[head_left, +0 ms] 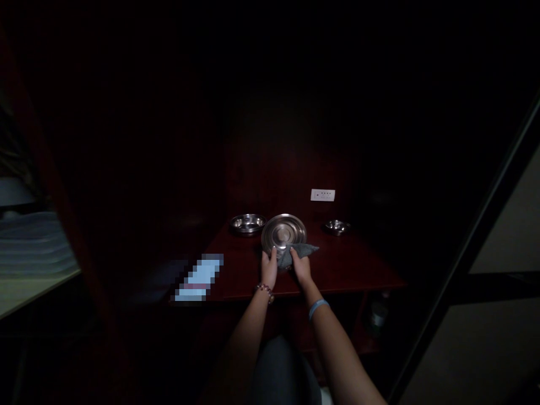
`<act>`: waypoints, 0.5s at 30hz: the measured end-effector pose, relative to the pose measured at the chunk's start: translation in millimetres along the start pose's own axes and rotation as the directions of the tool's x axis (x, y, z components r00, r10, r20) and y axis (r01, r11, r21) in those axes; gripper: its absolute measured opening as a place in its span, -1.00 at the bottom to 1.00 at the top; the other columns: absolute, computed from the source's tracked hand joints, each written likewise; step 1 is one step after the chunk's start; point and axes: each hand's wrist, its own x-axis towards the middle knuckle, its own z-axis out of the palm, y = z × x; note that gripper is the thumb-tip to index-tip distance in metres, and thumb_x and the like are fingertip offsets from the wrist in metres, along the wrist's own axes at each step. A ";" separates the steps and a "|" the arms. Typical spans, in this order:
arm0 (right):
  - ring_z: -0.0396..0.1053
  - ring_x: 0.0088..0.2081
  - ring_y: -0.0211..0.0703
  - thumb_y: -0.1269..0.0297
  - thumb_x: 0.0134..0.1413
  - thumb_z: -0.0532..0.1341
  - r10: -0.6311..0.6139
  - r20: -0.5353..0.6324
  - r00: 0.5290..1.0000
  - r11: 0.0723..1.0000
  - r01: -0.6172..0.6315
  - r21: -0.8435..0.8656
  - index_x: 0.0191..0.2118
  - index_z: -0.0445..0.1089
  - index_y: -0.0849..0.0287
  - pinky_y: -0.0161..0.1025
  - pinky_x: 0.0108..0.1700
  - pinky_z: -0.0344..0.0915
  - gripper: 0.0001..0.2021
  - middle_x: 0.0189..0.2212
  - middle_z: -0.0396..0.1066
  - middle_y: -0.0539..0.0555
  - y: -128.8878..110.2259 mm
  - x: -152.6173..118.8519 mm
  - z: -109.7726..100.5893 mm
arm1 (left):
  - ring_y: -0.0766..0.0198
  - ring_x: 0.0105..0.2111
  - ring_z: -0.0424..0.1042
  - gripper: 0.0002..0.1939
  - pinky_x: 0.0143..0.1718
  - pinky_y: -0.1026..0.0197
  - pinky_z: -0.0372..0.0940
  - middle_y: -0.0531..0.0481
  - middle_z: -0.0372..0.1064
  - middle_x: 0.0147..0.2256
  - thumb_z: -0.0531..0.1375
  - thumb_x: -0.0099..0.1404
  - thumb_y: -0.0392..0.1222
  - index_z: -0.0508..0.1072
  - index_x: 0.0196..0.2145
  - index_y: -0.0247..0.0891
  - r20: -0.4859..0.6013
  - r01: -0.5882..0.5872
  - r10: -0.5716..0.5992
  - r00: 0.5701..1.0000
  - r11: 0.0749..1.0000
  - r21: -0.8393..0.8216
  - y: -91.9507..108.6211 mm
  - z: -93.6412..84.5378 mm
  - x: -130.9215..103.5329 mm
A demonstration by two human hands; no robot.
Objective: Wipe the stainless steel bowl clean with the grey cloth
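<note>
A round, shiny metal plate or lid (284,232) is held tilted up above the dark red desk (337,270). My left hand (269,269) grips its lower left edge, thumb on the face turned to me. At its lower right, my right hand (300,265) presses a grey cloth (286,256) against the metal, the cloth's pointed end sticking out to the right. The fingers behind the metal are hidden. Behind and left of it a metal bowl (248,224) stands on the desk, and a smaller metal bowl (337,227) stands at the back right.
A blurred-out bright rectangle (199,278) lies at the desk's left front. On the back wall is a white socket panel (323,195). Stacked clear plastic items (34,242) sit on a shelf at far left. A container (378,315) stands under the desk at right.
</note>
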 end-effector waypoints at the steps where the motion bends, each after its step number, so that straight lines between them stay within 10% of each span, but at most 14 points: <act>1: 0.54 -0.15 -0.07 0.12 0.16 0.12 0.011 0.007 1.000 0.999 -0.012 0.053 -0.08 0.47 0.34 -0.29 -0.20 0.44 -0.60 -0.13 0.55 0.25 0.4 0.4 -0.1 | 0.18 0.09 0.39 -0.64 0.16 0.09 0.22 -0.19 0.40 0.09 0.13 0.32 -0.14 0.37 0.05 -0.27 0.001 -0.006 0.006 1.000 1.000 -0.004 -0.9 0.4 0.3; 15: 0.53 -0.14 0.00 0.05 0.01 0.24 0.020 -0.071 0.997 0.981 -0.006 0.194 -0.22 0.50 0.27 -0.22 -0.14 0.43 -0.64 -0.21 0.57 0.21 2.9 2.0 0.9 | 0.02 -0.13 0.52 -0.64 -0.06 0.06 0.35 -0.29 0.56 -0.21 0.23 0.19 -0.01 0.56 -0.26 -0.40 0.125 0.030 -0.063 0.990 0.967 0.251 -13.4 -3.0 4.0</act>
